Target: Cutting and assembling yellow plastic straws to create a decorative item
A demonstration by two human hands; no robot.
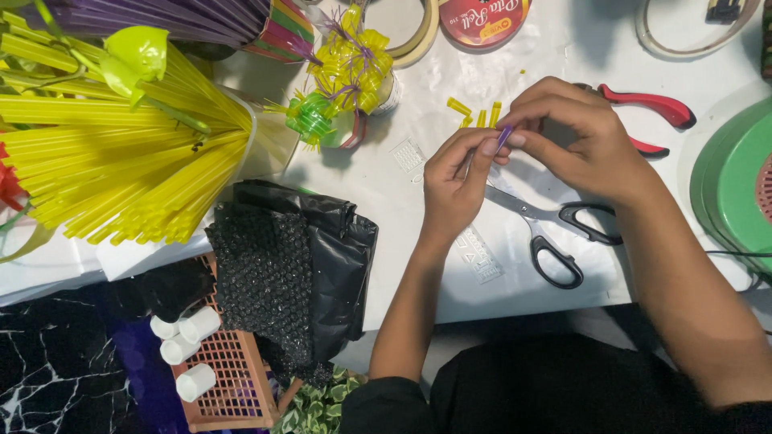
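My left hand (457, 181) and my right hand (575, 138) meet over a white table (418, 265), both pinching one small purple straw piece (504, 137) between thumb and fingertips. Several short yellow straw pieces (474, 115) lie on the table just beyond my fingers. Black-handled scissors (555, 235) lie under my hands, blades towards my left hand. Red-handled pliers (651, 112) lie behind my right hand.
A big bundle of yellow straws (104, 153) fills the left side, with purple straws (161, 16) behind. Yellow and green straw flowers (342, 72), tape rolls (418, 36), a green round object (736, 189), black bubble wrap (289, 273) and an orange basket with white spools (225, 370) surround the table.
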